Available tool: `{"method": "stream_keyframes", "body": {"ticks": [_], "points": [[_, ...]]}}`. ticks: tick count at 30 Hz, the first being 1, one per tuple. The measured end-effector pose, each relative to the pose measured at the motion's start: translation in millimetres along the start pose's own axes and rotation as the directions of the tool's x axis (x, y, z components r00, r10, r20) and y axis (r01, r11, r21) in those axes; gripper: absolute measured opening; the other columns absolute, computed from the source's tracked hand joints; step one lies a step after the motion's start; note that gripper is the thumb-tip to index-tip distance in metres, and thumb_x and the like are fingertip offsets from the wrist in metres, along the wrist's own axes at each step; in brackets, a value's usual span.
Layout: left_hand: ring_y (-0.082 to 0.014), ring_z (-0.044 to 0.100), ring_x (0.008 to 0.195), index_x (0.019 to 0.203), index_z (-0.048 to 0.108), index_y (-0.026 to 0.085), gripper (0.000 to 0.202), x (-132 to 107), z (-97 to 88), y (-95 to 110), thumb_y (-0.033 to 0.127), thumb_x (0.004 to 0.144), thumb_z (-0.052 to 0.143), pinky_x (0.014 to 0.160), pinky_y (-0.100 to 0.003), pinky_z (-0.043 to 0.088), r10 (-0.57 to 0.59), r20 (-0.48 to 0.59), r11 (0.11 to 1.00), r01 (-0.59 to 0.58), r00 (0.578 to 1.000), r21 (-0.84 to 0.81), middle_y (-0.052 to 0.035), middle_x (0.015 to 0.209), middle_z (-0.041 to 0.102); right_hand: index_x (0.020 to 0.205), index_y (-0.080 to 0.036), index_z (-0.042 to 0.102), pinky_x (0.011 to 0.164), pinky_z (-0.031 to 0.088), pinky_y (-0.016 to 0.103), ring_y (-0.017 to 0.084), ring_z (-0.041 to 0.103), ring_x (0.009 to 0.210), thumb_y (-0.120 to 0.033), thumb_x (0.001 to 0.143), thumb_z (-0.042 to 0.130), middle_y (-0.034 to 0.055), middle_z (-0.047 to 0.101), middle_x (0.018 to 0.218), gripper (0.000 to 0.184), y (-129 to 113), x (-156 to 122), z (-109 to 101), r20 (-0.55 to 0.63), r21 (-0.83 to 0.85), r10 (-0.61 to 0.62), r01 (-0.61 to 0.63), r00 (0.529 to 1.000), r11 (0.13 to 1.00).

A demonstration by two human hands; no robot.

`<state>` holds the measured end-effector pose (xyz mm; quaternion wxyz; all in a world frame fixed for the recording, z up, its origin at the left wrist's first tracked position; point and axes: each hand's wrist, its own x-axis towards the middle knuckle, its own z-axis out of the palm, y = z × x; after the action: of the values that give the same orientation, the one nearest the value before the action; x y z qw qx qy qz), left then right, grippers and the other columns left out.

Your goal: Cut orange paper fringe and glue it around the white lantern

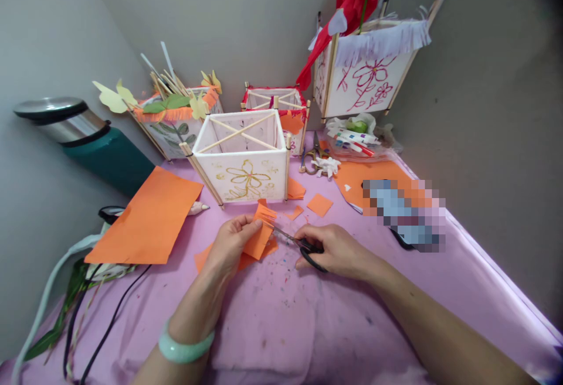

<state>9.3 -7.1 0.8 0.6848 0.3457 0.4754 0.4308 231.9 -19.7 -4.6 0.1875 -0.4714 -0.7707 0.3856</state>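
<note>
**Snips close to the fingertips**

The orange paper strip (260, 237), its upper edge cut into a ragged fringe, is pinched in the closed grip of the left hand (231, 243), above the lilac-covered counter (281, 326). The right hand (329, 250) has a closed grip on the black-handled scissors (309, 249), their blade tips at the strip's edge; how far the blades stand apart is too small to tell. The blades sit near the left fingers (246, 227), so a slip could nick skin, and a rushed cut could sever a thin fringe tooth. Loose orange squares (319, 204) lie just beyond, before a white paper lantern (240, 156).
</note>
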Motion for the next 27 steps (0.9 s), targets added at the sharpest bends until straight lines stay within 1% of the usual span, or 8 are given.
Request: {"method": "stream_keyframes", "body": {"ticks": [5, 9, 12, 17, 21, 27], "points": [[-0.0174, 0.064, 0.055, 0.075, 0.064, 0.014, 0.025, -0.5, 1.2, 1.2, 0.034, 0.067, 0.077, 0.057, -0.031, 0.054, -0.002, 0.003, 1.0, 0.002, 1.0, 0.003, -0.0054, 0.066, 0.07, 0.09, -0.021, 0.064, 0.054, 0.031, 0.02, 0.01, 0.048, 0.057, -0.048, 0.07, 0.074, -0.0051, 0.056, 0.064, 0.035, 1.1, 1.1, 1.2, -0.004, -0.002, -0.001, 0.001, 1.0, 1.0], [-0.0185, 0.065, 0.058, 0.077, 0.064, 0.014, 0.026, -0.2, -0.1, 0.9, 0.034, 0.068, 0.076, 0.061, -0.035, 0.055, -0.012, 0.017, 1.0, 0.012, 1.0, -0.005, -0.0056, 0.066, 0.07, 0.093, -0.021, 0.065, 0.054, 0.031, 0.02, 0.01, 0.048, 0.057, -0.048, 0.071, 0.073, -0.0046, 0.056, 0.064, 0.036, 2.3, 1.1, 2.0, -0.01, -0.011, -0.004, 0.004, 1.0, 1.0], [-0.0193, 0.066, 0.06, 0.078, 0.064, 0.014, 0.025, -0.3, -1.6, -0.1, 0.034, 0.069, 0.075, 0.064, -0.036, 0.055, -0.009, 0.019, 1.0, 0.01, 1.0, -0.009, -0.0058, 0.068, 0.07, 0.093, -0.021, 0.065, 0.054, 0.031, 0.02, 0.009, 0.048, 0.057, -0.048, 0.071, 0.074, -0.005, 0.056, 0.064, 0.036, 2.5, 0.9, 2.1, -0.015, -0.023, -0.003, 0.002, 1.0, 1.0], [-0.019, 0.066, 0.059, 0.08, 0.064, 0.013, 0.025, -1.0, -1.8, 0.4, 0.034, 0.069, 0.075, 0.062, -0.034, 0.054, -0.022, 0.047, 1.0, 0.023, 0.999, -0.018, -0.0066, 0.068, 0.07, 0.092, -0.02, 0.066, 0.055, 0.03, 0.02, 0.01, 0.048, 0.057, -0.045, 0.071, 0.074, -0.0046, 0.057, 0.063, 0.033, 1.4, 0.7, 1.3, -0.032, -0.041, 0.007, -0.008, 0.999, 0.999], [-0.0184, 0.065, 0.059, 0.079, 0.065, 0.013, 0.026, -1.3, -1.2, 2.2, 0.034, 0.068, 0.075, 0.058, -0.03, 0.052, -0.011, 0.019, 1.0, 0.011, 1.0, -0.002, -0.0064, 0.068, 0.07, 0.09, -0.02, 0.066, 0.054, 0.03, 0.02, 0.009, 0.047, 0.056, -0.044, 0.071, 0.075, -0.0048, 0.057, 0.063, 0.032, 0.7, 0.4, 0.9, -0.037, -0.049, 0.011, -0.012, 0.999, 0.999], [-0.0185, 0.066, 0.061, 0.08, 0.065, 0.014, 0.026, 0.1, -1.3, 0.6, 0.035, 0.068, 0.075, 0.06, -0.03, 0.052, -0.001, 0.015, 1.0, 0.001, 1.0, 0.016, -0.0061, 0.071, 0.071, 0.089, -0.021, 0.065, 0.054, 0.03, 0.019, 0.009, 0.047, 0.056, -0.045, 0.071, 0.075, -0.0053, 0.057, 0.064, 0.032, 0.8, 1.0, 2.2, -0.043, -0.066, -0.018, 0.015, 0.999, 0.998]]}}
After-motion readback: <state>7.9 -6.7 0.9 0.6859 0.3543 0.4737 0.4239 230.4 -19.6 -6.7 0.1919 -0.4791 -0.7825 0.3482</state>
